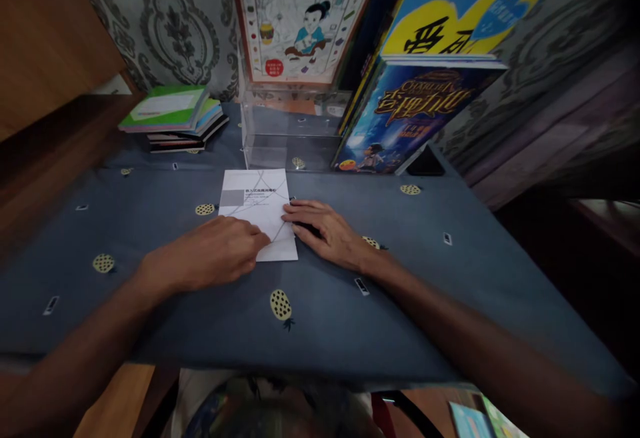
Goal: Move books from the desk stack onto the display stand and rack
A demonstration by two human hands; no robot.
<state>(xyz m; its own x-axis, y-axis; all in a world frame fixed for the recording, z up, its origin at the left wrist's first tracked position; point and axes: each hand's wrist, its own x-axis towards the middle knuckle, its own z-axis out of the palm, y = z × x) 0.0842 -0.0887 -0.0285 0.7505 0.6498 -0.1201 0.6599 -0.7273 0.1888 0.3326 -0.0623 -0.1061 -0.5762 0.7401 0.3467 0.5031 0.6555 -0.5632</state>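
Note:
A white printed leaflet (270,225) with a grey block and dark lettering lies on the tablecloth in front of me. A crease or edge runs across its lower part. My left hand (225,251) rests over its lower left side, fingers curled in, with the index fingertip pressed on the paper. The undersides of those fingers are hidden. From the right, my right hand (327,231) lies with fingers stretched out, and the fingertips touch the leaflet's right edge.
Behind the leaflet stands a clear acrylic rack (273,148) with a picture book (305,25). Further right, a blue book (400,118) stands upright beside a dark phone-like object (427,163). Several books (170,111) are stacked at the back left. A pineapple-patterned cloth (200,331) covers the table.

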